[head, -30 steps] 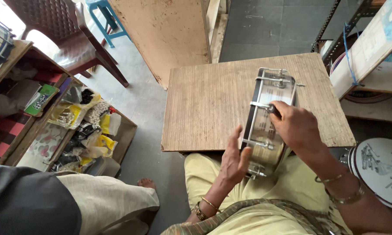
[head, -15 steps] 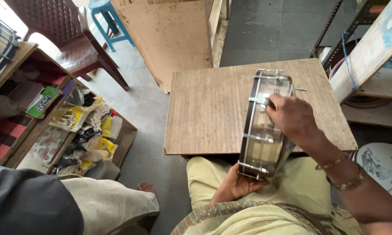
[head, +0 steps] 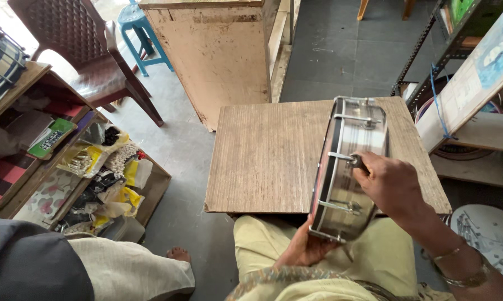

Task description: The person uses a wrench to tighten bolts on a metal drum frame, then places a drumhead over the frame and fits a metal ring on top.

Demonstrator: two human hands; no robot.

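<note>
Drum shell (head: 349,167), a shallow metal frame drum with chrome tension rods along its side, stands on edge at the centre right of the frame, its lower rim near our lap and its upper rim leaning over the far right part of a low wooden board (head: 273,156). Our left hand (head: 304,248) cups the bottom rim from below, fingers curled loosely under the metal, at the lower centre of the frame. Our right hand (head: 391,187) lies against the drum's side at mid height, its fingers closed around what seems to be a small dark tool or key set on one tension lug (head: 352,160); the view is too tight for us to tell exactly what it grips. A bangle (head: 463,276) circles the right wrist at the lower right. At the lower right edge lies a pale round drumhead (head: 485,234) on the floor. Top centre stands a plain wooden cabinet (head: 218,56), and upper left a brown plastic chair (head: 78,50) with a blue stool (head: 137,25) behind it. Along the left edge runs an open wooden tray (head: 84,178) of packets and small parts. Another person's leg and bare foot (head: 176,255) show at the lower left.
</note>
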